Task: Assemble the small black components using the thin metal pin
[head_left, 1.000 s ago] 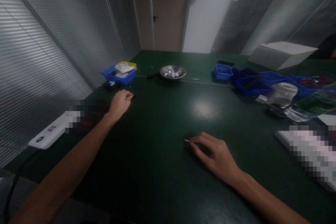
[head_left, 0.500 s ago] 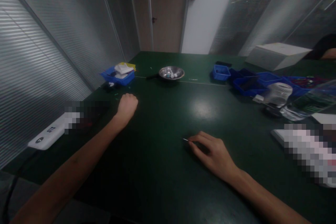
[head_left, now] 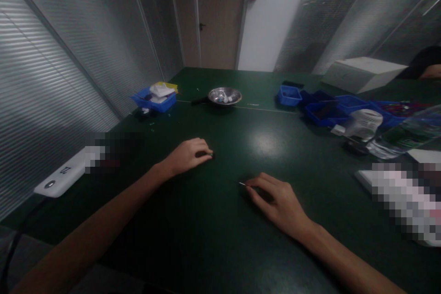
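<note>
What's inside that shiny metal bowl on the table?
The metal bowl holds a few small white pieces and something bluish. They are too small to identify, and whatever lies beneath them is covered.

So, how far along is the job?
No finished piece shows. In hand: the right hand pinches a thin silvery rod, the left hand a tiny dark piece. Perhaps left: the small pieces in the metal bowl and the loose bits on the green table.

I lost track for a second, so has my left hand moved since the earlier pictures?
Yes. Your left hand has come rightward and nearer to you, farther from the blue basket at the left.
</note>
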A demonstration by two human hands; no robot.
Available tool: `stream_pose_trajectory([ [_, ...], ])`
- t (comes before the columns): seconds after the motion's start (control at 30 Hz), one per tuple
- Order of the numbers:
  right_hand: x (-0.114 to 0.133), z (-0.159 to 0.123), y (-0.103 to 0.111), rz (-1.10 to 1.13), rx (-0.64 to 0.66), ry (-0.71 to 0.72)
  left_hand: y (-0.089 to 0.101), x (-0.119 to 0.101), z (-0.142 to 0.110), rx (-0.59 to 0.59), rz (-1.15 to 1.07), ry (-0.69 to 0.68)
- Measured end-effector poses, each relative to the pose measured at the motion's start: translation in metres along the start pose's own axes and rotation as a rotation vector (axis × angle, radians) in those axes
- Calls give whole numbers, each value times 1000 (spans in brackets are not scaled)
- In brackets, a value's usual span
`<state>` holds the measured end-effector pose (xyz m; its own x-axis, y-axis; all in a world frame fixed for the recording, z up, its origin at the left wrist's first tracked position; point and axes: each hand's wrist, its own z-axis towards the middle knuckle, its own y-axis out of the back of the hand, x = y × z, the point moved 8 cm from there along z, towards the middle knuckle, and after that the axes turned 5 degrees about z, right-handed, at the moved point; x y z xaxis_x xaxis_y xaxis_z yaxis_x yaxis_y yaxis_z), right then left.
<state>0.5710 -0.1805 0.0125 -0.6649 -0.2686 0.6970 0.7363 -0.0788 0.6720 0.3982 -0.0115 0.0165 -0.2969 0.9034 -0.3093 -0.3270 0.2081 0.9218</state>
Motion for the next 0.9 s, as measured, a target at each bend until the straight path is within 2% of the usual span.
stream_pose_trajectory([
  [0.1,0,0,1,-17,-9,0,-26,-48,8,68,-255,-96],
  [0.2,1,0,1,-26,-6,2,-38,-70,10,100,-295,-129],
  [0.63,-2,0,-6,-41,64,-6,-38,-81,5,154,-287,-211],
  [0.9,9,3,-12,-9,74,77,-41,-86,6,151,-292,-241],
])
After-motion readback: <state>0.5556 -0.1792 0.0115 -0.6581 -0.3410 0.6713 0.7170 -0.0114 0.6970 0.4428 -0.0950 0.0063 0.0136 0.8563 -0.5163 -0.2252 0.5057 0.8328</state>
